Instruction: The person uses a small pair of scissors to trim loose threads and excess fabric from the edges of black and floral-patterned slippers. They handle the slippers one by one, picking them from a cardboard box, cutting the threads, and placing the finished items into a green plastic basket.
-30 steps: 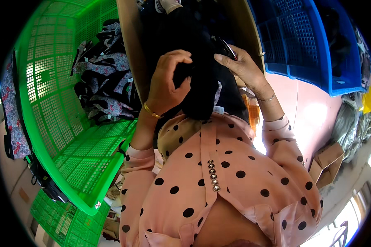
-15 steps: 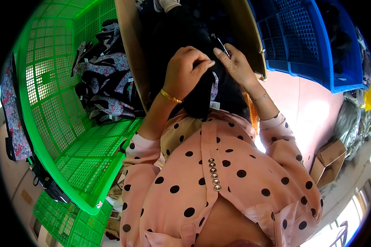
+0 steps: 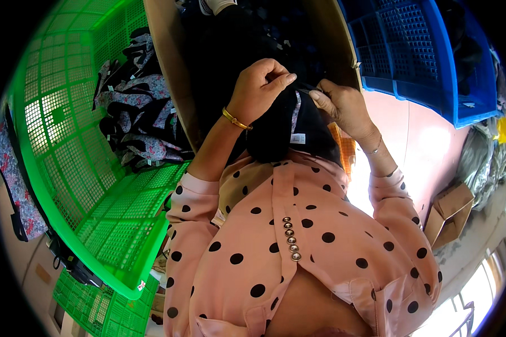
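Note:
Over my lap lies a piece of black cloth [image 3: 270, 135] with a narrow floral strip [image 3: 296, 112] and a small white label [image 3: 298, 138]. My left hand [image 3: 257, 90] is closed above it, thumb and forefinger pinched together at the cloth's upper part. Whatever sits in that pinch blends into the black background. Just to the right, my right hand [image 3: 343, 106] is closed around a slim dark tool [image 3: 306, 87] that looks like thread snips. Its tip points toward the left fingertips, and most of its body is hidden by my fingers.
A green plastic crate [image 3: 67, 185] on the left holds several black-and-floral cloth pieces [image 3: 143, 115]. Ahead stands a cardboard box [image 3: 168, 62] with dark contents. A blue crate [image 3: 399, 50] is at the far right, with a small carton [image 3: 448, 213] below it.
My right hand has turned and moved slightly down and right; the tool's tip has swung from pointing up and away to pointing left. My left hand has shifted slightly right.

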Available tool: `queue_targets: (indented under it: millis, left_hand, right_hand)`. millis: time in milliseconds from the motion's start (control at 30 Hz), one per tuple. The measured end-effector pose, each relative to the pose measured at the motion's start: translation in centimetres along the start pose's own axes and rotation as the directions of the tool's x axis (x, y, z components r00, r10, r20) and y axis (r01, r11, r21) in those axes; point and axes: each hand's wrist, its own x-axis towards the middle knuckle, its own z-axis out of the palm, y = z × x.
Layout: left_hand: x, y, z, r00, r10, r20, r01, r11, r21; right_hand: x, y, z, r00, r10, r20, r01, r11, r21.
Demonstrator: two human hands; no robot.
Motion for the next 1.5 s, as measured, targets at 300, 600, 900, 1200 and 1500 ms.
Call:
queue_targets:
  millis: [300,600,900,1200,1500]
  left_hand:
    - [0.2,0.0,-0.1,0.999,0.012,0.03,-0.012,1.0,0.003]
    - [-0.1,-0.3,-2.0,0.932,-0.195,-0.306,0.098,0.947,-0.307]
    - [-5.1,-1.9,-3.1,0.979,-0.193,0.063,0.195,0.981,-0.015]
    - [-6.7,2.5,-4.0,0.882,-0.428,-0.2,0.222,0.749,-0.624]
    - [-11.9,4.8,-4.3,0.834,-0.538,-0.128,0.138,0.427,-0.894]
  right_hand:
    - [0.6,-0.1,1.6,0.987,-0.059,-0.151,0.057,0.998,-0.022]
    - [2.6,1.0,3.1,0.968,0.196,-0.159,-0.058,0.786,0.616]
    - [3.8,0.4,3.7,0.925,0.232,0.301,-0.336,0.126,0.933]
    - [1.3,-2.8,1.6,0.996,0.005,-0.084,0.055,0.718,0.694]
    - [-5.6,-5.7,1.2,0.977,-0.214,-0.019,0.207,0.913,0.35]
